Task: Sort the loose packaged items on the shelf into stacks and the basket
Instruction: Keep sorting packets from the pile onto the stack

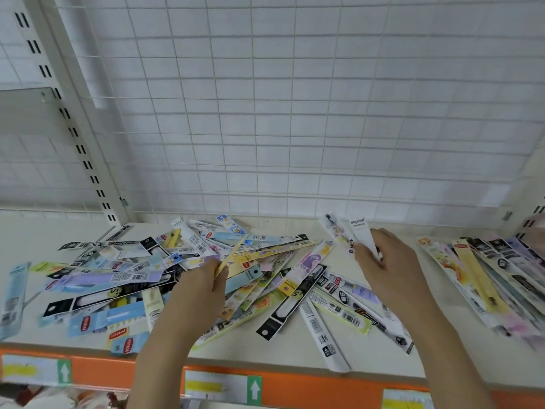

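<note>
Left hand [203, 286] pinches yellow packet [231, 256], angled up-right.

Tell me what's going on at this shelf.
A person is sorting slim packaged items on a shelf. The left hand pinches a yellow packet over the jumbled pile. The right hand holds a few packets near the back. A neater stack lies at the right. No basket is in view.
</note>
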Motion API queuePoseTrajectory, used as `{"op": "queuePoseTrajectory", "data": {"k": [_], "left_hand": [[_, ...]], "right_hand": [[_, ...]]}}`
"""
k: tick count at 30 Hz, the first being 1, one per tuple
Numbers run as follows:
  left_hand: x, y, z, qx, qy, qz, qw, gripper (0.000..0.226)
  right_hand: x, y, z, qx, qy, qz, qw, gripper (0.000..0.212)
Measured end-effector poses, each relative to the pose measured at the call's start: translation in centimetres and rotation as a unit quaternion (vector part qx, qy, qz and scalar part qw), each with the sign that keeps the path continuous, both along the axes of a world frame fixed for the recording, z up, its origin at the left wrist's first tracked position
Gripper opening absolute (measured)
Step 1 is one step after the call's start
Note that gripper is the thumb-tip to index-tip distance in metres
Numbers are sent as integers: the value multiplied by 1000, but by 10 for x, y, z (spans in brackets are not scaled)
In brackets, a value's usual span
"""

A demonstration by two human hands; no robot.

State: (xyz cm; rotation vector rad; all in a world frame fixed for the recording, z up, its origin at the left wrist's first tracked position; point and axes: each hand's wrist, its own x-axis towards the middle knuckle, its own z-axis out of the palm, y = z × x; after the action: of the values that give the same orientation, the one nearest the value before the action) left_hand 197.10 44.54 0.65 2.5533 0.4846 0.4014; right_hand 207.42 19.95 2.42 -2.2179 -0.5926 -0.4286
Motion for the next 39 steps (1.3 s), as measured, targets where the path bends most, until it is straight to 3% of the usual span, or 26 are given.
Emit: {"op": "queuePoseTrajectory", "data": {"k": [4, 11, 14, 18, 22, 27, 30, 35, 39], "left_hand": [[5, -9, -1, -13, 14, -17, 1000, 30], [18, -25, 1, -7, 32, -20, 999, 35], [25, -34, 1, -7, 43, -22, 999, 33], [33, -46, -3, -17, 57, -17, 998, 27], [40, -55, -8, -29, 62, -28, 997, 21], [46, -71, -8, -37, 67, -26, 997, 28], [48, -80, -10, -41, 89, -21, 995, 29], [48, -94, -15, -23, 136, -20, 990, 34], [47, -94, -13, -13, 121, 3, 993, 18]], "right_hand": [[4, -7, -1, -58, -18, -51, 997, 58], [11, -19, 1, -26, 4, -24, 999, 21], [14, -27, 3, 25, 60, -5, 998, 21], [19, -31, 0, 38, 60, -12, 997, 44], [28, -40, -4, -20, 79, -38, 996, 23], [34, -49, -6, -42, 111, -26, 993, 35], [38, -53, -5, -38, 115, -16, 993, 6], [43, -56, -6, -16, 102, -11, 995, 41], [47, -59, -9, -21, 128, 24, 991, 37]]}}
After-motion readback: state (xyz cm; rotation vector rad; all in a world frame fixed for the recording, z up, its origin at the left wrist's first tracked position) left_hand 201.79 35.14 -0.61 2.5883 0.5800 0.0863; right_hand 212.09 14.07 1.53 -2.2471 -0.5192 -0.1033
